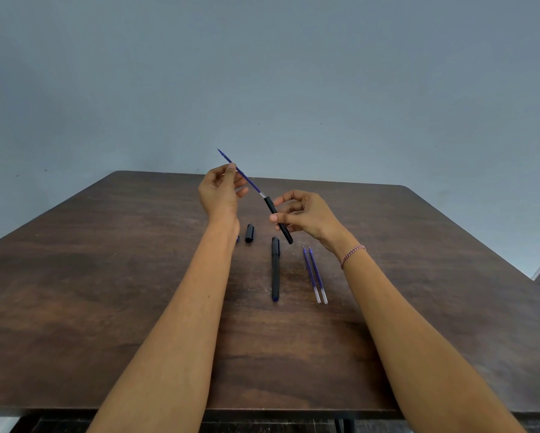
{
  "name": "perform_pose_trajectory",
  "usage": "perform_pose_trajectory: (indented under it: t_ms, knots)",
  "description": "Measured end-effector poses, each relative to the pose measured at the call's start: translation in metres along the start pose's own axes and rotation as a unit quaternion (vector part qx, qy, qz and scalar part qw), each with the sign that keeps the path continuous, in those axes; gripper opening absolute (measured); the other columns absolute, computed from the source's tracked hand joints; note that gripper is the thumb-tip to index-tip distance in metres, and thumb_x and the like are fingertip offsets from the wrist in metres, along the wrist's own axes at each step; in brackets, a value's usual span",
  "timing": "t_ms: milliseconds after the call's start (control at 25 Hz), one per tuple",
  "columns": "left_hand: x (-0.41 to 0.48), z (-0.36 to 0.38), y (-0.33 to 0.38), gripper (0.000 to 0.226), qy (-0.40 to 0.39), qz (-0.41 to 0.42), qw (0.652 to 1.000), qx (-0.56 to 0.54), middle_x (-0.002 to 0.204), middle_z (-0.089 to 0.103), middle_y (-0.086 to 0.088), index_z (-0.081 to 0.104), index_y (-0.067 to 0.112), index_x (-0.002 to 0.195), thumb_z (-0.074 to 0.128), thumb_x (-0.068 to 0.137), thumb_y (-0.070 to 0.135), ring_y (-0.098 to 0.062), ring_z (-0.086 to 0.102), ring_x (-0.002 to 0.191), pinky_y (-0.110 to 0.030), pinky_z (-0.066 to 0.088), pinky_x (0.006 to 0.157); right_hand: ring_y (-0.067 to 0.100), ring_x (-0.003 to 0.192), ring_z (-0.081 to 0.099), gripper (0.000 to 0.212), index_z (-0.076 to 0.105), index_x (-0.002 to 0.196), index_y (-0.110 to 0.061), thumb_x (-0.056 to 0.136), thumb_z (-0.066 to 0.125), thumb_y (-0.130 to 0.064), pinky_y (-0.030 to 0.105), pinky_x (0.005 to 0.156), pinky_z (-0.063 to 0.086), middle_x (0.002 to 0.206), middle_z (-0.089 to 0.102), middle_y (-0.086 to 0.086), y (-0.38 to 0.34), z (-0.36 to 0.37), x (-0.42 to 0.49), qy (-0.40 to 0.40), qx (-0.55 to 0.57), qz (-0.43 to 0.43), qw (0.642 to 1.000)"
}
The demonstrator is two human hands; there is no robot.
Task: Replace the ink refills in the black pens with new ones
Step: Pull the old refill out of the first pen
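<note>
Dark wooden table [106, 292]; plain grey-blue wall [262, 73] behind.

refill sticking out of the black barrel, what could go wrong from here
The refill meets the barrel at an angle, so it may kink at the mouth. The left hand pinches it far from there, adding leverage. Laid beside the two refills on the table, it could get mixed up.

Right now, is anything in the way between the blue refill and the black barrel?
Nothing visible. The left hand pinches the blue refill, whose lower end sits in the black barrel that the right hand holds. The cap, second pen and spare refills lie on the table below.
</note>
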State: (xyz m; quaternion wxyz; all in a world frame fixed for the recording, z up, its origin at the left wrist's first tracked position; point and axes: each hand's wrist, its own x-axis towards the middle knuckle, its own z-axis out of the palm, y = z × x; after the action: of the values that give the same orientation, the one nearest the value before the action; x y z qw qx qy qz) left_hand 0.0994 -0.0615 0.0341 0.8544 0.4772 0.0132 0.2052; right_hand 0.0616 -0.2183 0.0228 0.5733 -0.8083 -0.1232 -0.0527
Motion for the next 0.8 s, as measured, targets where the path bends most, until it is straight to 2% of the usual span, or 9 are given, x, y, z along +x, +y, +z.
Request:
perform_pose_trajectory:
  t_ms: [600, 800]
  knots:
    - [0.014, -0.017, 0.008, 0.009, 0.091, -0.036, 0.993, -0.063, 0.070, 0.061, 0.000, 0.058, 0.015, 0.080, 0.060, 0.088, 0.013, -0.010, 0.061, 0.060, -0.019, 0.048, 0.048, 0.009, 0.066, 0.070, 0.026, 0.061, 0.100, -0.015, 0.078, 0.076, -0.011, 0.019, 0.064, 0.056, 0.082, 0.071, 0.009, 0.002, -0.001, 0.001, 0.002, 0.001, 0.005, 1.000]
    - [0.022, -0.027, 0.016, 0.012, 0.104, -0.041, 0.994, 0.012, 0.070, 0.062, 0.000, 0.058, 0.015, 0.076, 0.061, 0.087, 0.013, -0.009, 0.059, 0.058, -0.020, 0.049, 0.048, 0.009, 0.067, 0.070, 0.031, 0.061, 0.106, -0.010, 0.079, 0.076, -0.013, 0.021, 0.067, 0.057, 0.078, 0.070, 0.005, 0.006, 0.000, 0.000, 0.024, 0.004, -0.001, 1.000]
